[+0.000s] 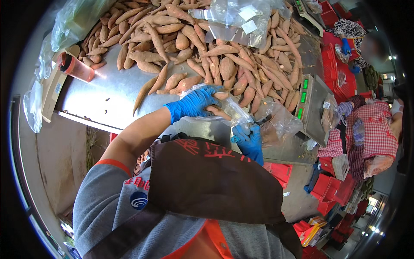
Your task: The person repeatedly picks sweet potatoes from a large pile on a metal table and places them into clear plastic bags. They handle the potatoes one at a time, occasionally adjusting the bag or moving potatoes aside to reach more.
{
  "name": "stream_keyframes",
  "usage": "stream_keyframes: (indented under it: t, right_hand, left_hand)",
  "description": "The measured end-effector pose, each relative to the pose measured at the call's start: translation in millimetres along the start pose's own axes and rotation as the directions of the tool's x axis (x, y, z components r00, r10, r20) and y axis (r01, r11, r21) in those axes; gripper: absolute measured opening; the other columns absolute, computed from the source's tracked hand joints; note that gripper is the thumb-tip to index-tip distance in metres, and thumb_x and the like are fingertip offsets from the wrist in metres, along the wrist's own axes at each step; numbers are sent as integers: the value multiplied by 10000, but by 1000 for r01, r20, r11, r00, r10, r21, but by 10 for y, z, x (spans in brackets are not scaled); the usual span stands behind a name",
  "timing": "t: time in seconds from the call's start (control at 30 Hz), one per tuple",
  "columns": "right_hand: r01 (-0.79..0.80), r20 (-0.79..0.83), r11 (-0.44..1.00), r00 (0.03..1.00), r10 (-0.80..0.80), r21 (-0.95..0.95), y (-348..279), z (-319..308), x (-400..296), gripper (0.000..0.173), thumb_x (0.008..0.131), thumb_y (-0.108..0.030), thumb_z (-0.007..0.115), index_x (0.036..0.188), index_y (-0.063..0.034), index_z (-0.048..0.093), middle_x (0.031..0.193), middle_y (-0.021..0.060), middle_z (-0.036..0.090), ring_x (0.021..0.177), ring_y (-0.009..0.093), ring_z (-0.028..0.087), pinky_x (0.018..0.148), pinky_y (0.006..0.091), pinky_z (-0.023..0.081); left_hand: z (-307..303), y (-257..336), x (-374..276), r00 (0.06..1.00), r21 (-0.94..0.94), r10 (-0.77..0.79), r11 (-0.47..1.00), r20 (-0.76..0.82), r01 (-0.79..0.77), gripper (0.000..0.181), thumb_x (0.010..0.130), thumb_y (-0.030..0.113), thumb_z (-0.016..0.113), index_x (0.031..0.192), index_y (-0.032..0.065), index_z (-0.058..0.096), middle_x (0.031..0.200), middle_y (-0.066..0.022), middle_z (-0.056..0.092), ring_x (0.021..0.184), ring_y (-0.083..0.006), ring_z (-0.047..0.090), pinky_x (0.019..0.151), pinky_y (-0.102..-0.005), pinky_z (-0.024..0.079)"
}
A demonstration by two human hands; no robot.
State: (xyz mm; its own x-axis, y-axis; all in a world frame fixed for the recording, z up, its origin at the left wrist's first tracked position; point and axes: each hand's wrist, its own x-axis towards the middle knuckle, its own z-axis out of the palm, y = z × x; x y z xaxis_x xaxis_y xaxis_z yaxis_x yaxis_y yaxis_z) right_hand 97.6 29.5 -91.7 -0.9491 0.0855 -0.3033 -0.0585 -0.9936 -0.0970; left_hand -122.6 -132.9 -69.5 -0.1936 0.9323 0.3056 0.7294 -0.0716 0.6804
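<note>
My left hand [194,103], in a blue glove, grips sweet potatoes [217,111] that lie in a clear plastic bag [237,108]. The gloved fingers of my right hand [248,139] are closed on the gathered end of that bag. A dark, thin object shows by the right fingertips; what it is I cannot tell. Just right of this hand lies another clear bag [279,121] with something brownish in or under it. A large heap of loose sweet potatoes [168,32] spreads over the metal table [113,87] beyond both hands.
Flat plastic bags [242,19] lie on the heap. A scale [309,106] with green displays stands at the right, a bagged portion [329,111] on it. A pink bottle [76,67] and a cardboard box [53,94] are left. Co-workers and red crates [339,71] are at the right.
</note>
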Motion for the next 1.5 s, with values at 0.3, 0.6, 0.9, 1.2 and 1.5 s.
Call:
stream_keyframes:
  t: [0.3,0.6,0.9,1.2,1.5]
  right_hand:
    - [-75,112,947,987,115,-311,198,522,1,184,707,-115,523,883,-166,539,590,58,404,501,170,388,463,337,393]
    - [-19,-190,1000,982,18,-3,351,867,-79,153,707,-125,536,848,-183,539,601,44,398,560,207,407,520,373,408]
    - [202,-340,942,895,-289,-268,104,455,-208,152,736,-144,485,882,-121,518,644,56,431,597,200,438,564,416,458]
    - [158,10,950,987,-162,-271,35,643,-241,198,731,-192,548,927,-170,537,835,39,523,773,242,528,643,429,489]
    - [91,-161,489,879,-449,-868,123,1071,-433,97,799,-232,537,857,-178,482,721,37,485,608,200,495,491,363,476]
  left_hand:
    - [-114,-51,60,990,-144,72,988,117,-55,279,671,46,645,950,34,658,1243,-203,472,1187,-353,432,940,-373,390]
    - [-81,-75,-102,981,-15,-194,981,18,194,372,670,152,668,1036,89,645,1359,-196,345,1143,-347,451,951,-384,384]
    - [-289,0,-252,957,126,-280,950,-72,287,587,635,239,752,1168,79,565,1357,-193,347,1144,-347,450,943,-379,381]
    - [-950,515,-437,981,542,-190,829,42,137,314,693,291,706,790,-5,665,1306,-150,439,1163,-300,452,899,-351,436]
    - [-844,751,-935,966,194,-246,955,85,226,405,752,323,655,1030,34,599,1141,-152,556,984,-304,560,819,-389,458]
